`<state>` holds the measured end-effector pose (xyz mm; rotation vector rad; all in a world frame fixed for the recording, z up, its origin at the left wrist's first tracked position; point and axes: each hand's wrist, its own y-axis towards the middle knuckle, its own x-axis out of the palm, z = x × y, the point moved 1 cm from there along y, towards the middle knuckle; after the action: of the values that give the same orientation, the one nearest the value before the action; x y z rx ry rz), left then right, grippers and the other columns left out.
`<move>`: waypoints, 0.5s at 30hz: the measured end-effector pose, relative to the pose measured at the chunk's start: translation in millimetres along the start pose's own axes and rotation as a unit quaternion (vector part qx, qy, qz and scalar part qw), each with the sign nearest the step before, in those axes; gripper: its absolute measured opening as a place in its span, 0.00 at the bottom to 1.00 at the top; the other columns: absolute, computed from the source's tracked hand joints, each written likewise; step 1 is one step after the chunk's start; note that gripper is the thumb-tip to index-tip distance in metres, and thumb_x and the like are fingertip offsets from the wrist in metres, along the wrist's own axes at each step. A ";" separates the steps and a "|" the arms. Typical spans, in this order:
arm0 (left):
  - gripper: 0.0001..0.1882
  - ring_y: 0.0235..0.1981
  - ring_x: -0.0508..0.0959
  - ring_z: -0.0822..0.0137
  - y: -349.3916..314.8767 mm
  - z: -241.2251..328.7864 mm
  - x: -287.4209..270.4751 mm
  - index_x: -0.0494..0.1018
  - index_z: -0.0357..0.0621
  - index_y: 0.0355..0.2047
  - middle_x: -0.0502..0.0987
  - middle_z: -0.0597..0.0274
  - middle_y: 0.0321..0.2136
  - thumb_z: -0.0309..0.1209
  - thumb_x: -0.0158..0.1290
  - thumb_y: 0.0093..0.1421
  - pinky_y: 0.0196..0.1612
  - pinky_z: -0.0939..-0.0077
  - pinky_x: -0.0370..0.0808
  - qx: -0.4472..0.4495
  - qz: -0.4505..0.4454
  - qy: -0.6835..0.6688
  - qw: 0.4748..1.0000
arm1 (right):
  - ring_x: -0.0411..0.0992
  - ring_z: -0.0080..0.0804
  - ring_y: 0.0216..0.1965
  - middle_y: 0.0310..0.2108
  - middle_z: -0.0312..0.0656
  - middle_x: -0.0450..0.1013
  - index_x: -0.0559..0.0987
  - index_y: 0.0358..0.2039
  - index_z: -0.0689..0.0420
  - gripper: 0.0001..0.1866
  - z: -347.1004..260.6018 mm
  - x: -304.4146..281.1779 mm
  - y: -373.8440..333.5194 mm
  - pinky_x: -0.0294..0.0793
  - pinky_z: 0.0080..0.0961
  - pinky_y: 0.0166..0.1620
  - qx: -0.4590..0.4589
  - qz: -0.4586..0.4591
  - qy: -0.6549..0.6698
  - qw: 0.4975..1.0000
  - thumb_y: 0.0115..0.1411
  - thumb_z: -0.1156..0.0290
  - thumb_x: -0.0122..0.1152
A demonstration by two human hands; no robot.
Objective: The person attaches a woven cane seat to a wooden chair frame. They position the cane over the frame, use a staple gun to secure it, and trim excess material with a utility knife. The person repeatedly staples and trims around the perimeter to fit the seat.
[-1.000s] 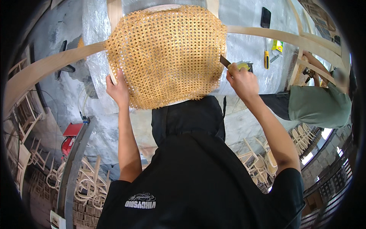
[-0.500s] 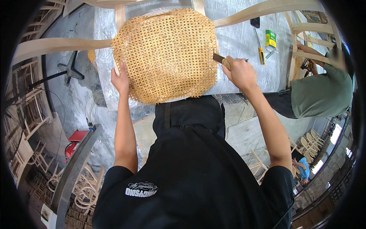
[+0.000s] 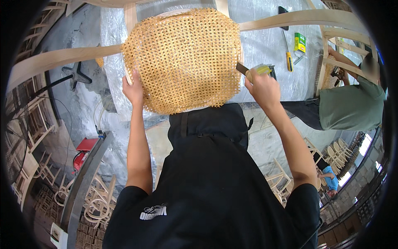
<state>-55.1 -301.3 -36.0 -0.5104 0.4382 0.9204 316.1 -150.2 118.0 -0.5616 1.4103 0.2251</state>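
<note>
A chair seat covered with woven cane webbing (image 3: 182, 62) lies in front of me, its cut edge ragged and overhanging the pale wooden frame. My left hand (image 3: 133, 88) grips the seat's left rim, thumb on the cane side. At the right edge, my right hand (image 3: 265, 87) is closed round a flat-bladed tool (image 3: 241, 68), like a chisel or scraper. Its blade points left and up toward the cane's edge; whether it touches cannot be told. Most of the handle is hidden by my fingers. Just beyond that hand shows a yellowish, see-through and black object (image 3: 265, 69), not clear in kind.
Wooden chair legs (image 3: 298, 18) stretch out to both sides. On the plastic-covered table (image 3: 257, 45) lie a yellow-handled screwdriver (image 3: 289, 60), a green-and-yellow box (image 3: 299, 42) and a dark phone-like object (image 3: 283, 16). A co-worker in a green shirt (image 3: 350, 101) works at right.
My right hand and the flat-bladed tool have shifted slightly right and down, and the yellowish object now shows beyond the hand. The whole view has moved a little; my left hand keeps its hold.
</note>
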 end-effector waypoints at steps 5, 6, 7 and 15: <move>0.17 0.33 0.76 0.71 -1.9 1.8 0.1 0.76 0.36 0.40 0.81 0.60 0.32 0.42 0.57 0.68 0.41 0.69 0.74 0.013 0.004 -0.008 1.000 | 0.78 0.47 0.20 0.17 0.46 0.75 0.78 0.28 0.55 0.12 0.9 -7.0 8.3 0.79 0.41 0.24 0.006 -0.017 0.017 1.000 0.59 0.59 0.63; 0.17 0.33 0.76 0.72 -2.3 3.0 1.2 0.76 0.36 0.40 0.80 0.60 0.32 0.42 0.57 0.68 0.40 0.69 0.74 0.019 0.006 -0.006 1.000 | 0.78 0.47 0.20 0.17 0.46 0.76 0.78 0.28 0.54 0.12 5.8 -9.9 13.6 0.79 0.41 0.24 -0.006 -0.020 0.016 1.000 0.59 0.59 0.63; 0.17 0.32 0.75 0.72 -1.6 4.3 2.8 0.76 0.36 0.40 0.80 0.61 0.31 0.42 0.57 0.68 0.40 0.70 0.73 0.024 0.008 -0.005 1.000 | 0.78 0.46 0.20 0.17 0.46 0.76 0.77 0.28 0.55 0.12 10.2 -11.9 20.5 0.79 0.40 0.24 -0.034 -0.018 0.004 0.999 0.59 0.59 0.63; 0.14 0.32 0.74 0.73 4.0 -3.9 1.3 0.75 0.35 0.41 0.79 0.62 0.31 0.37 0.55 0.69 0.38 0.72 0.73 0.024 -0.005 -0.030 0.999 | 0.79 0.44 0.20 0.19 0.45 0.76 0.77 0.28 0.57 0.14 -13.9 -14.9 25.2 0.79 0.38 0.24 -0.020 -0.089 -0.055 0.994 0.60 0.59 0.62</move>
<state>-58.3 -300.8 -40.8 -0.4393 0.4025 0.9110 289.7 -133.0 125.6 -0.6935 1.2441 0.1396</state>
